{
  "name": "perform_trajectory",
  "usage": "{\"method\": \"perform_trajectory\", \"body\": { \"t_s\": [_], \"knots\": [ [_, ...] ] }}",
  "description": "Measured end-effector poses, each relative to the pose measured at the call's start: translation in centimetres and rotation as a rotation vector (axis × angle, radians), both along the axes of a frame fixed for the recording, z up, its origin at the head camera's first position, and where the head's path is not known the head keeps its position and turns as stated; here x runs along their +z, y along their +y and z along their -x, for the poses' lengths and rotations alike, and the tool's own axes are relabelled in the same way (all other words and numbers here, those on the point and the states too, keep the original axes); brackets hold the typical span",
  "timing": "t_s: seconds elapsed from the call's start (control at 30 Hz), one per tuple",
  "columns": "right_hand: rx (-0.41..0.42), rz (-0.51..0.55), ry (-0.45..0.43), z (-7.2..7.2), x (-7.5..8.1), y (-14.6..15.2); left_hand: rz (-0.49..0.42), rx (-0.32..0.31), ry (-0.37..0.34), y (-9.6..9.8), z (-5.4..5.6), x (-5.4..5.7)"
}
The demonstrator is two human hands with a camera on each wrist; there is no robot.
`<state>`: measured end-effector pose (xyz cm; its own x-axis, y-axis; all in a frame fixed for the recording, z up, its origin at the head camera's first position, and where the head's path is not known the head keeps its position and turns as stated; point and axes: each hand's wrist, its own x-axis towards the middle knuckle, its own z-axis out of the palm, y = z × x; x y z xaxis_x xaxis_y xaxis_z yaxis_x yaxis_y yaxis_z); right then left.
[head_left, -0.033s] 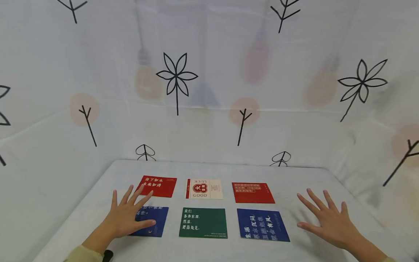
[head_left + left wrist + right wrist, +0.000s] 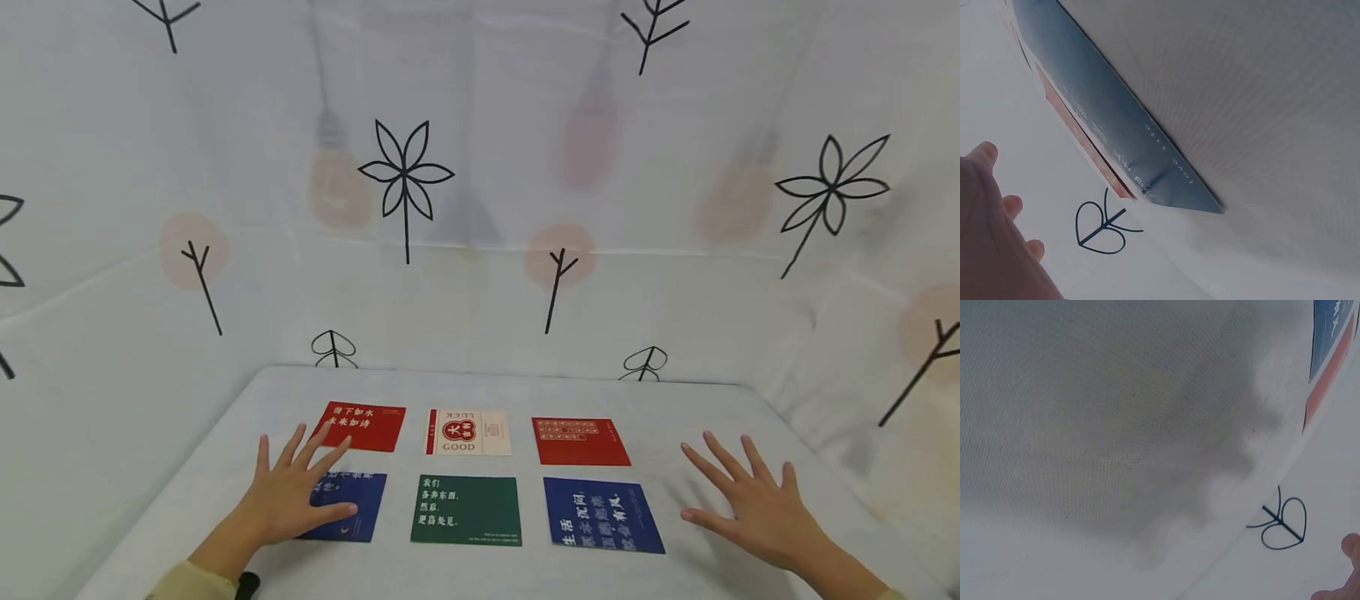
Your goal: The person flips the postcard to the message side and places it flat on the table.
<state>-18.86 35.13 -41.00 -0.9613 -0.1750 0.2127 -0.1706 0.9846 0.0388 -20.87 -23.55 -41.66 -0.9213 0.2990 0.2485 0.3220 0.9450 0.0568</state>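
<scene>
Nothing had visibly moved since the earlier frame: left grip [image 2: 288, 497] and right grip [image 2: 765, 504] were spread and empty, with 6 cards [image 2: 465, 529] flat on the bench [image 2: 465, 575] between and beyond them, spaced apart presumably so each face was readable.

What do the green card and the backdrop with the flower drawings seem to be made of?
Green card: probably card stock or thick paper, matte, judging by its flat lie, straight edges and printed white lettering without strong glare.
Backdrop: likely thin fabric with a dull finish, since it shows soft creases, though plastic sheeting can't be ruled out.
</scene>
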Motion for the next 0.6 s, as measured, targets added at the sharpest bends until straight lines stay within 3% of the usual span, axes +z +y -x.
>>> {"method": "perform_trajectory", "body": {
  "t_s": [0.6],
  "knots": [
    [0.023, 0.014, 0.029, 0.21, 0.20, -0.29, -0.029, -0.008, 0.029, 0.19, 0.10, -0.27]
  ]
}}
